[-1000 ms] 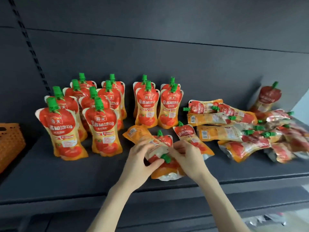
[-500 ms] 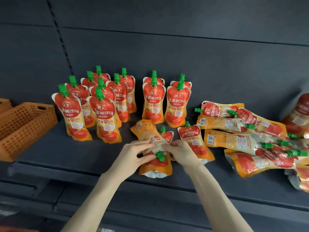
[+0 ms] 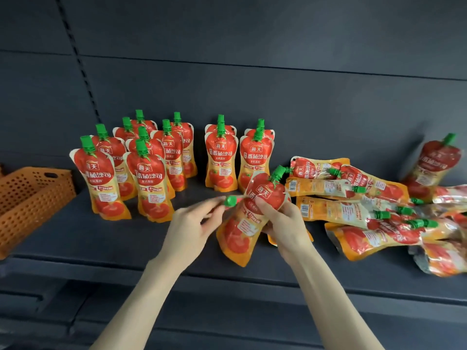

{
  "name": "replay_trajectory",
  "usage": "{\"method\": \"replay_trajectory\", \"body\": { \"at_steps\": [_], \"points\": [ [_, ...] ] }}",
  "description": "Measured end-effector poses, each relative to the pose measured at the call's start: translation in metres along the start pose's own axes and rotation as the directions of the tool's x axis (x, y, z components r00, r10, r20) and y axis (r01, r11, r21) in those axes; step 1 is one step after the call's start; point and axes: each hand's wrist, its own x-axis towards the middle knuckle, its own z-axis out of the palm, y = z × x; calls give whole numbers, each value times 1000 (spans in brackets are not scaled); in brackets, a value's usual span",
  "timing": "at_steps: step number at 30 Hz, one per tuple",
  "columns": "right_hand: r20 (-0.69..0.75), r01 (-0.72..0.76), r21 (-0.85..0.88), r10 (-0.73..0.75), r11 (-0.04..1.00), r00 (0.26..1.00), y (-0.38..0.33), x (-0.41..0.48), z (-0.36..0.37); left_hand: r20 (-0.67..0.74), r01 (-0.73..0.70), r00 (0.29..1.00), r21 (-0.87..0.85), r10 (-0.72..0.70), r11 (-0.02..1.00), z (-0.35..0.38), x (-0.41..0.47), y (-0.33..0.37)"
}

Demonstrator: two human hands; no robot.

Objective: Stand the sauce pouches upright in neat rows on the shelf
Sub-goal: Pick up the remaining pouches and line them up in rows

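Pouch (image 3: pixel 240 236), red and orange with a green cap, tilted with the cap toward the upper right, at the front middle of the shelf (image 3: pixel 75 238). Right hand (image 3: pixel 285 223) grasps it at the upper part, thumb across the printed face. I cannot tell whether its base touches the shelf.

Second cap (image 3: pixel 230 201), green, showing just left of that pouch. Fingers of the left hand (image 3: pixel 189 226) reach to it, but they are blurred and I cannot tell whether they pinch it.

Standing pouches (image 3: pixel 145 173), upright in close rows at the back left, with two shorter rows beside them at centre.

Pile of pouches (image 3: pixel 353 205), lying flat and overlapping, on the right.

Leaning pouch (image 3: pixel 434 162), propped against the back wall, far right.

Basket (image 3: pixel 30 198), orange and perforated, at the left end of the shelf.
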Motion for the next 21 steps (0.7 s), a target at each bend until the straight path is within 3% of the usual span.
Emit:
{"method": "replay_trajectory", "body": {
  "at_steps": [3,6,11,14,21],
  "points": [
    [-40,100,-43,-101,994,994,-5,10,3,-106,81,991,34,-77,996,-7,28,-1],
    [-48,183,-107,-189,977,981,-6,21,7,-152,260,948,-145,-281,955,-4,52,-6],
    [57,245,-165,-239,955,969,-2,34,10,64,502,832,-509,-551,699,18,52,-21],
    [137,266,-303,-234,915,963,4,35,4,170,561,817,-455,-550,692,25,34,-29],
    [-7,322,-316,-342,892,940,13,45,3,112,548,822,-422,-558,722,22,35,-49]
  ]
}}
